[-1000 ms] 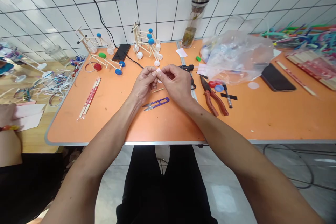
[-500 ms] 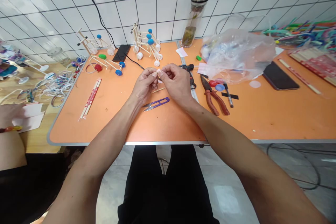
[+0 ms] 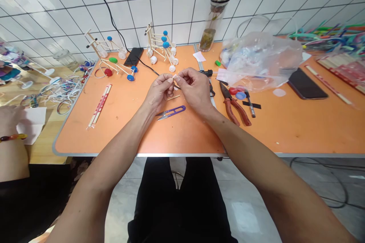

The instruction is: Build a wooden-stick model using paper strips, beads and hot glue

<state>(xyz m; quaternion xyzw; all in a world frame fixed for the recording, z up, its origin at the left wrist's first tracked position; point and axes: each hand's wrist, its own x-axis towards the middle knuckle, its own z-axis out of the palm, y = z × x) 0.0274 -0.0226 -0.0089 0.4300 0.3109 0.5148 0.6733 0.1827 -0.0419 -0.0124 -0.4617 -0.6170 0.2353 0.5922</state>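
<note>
My left hand (image 3: 160,90) and my right hand (image 3: 194,88) meet above the middle of the orange table, fingertips pinched together. A small pale piece shows between the thumbs and fingers, too small to name. Just below the hands lies a pair of purple thread snips (image 3: 172,112), its blades pointing left. A short wooden stick (image 3: 173,97) rests on the table beneath the fingers. Right of my right hand, a black tool (image 3: 205,73) is partly covered by that hand. Pliers with red-brown handles (image 3: 234,106) lie farther right.
Behind my hands stand two stick models (image 3: 163,41) (image 3: 111,60) with bottle-cap wheels. A phone (image 3: 134,57), a glass tea bottle (image 3: 216,21), a clear plastic bag (image 3: 261,59) and another phone (image 3: 307,83) are on the table. Wrapped chopsticks (image 3: 99,105) lie left. Another person's arm (image 3: 13,140) is at far left.
The view has shifted slightly, so the table things appear a little to the right. My hands stay pinched together with small finger movements. The other person's hand at the left has moved a little.
</note>
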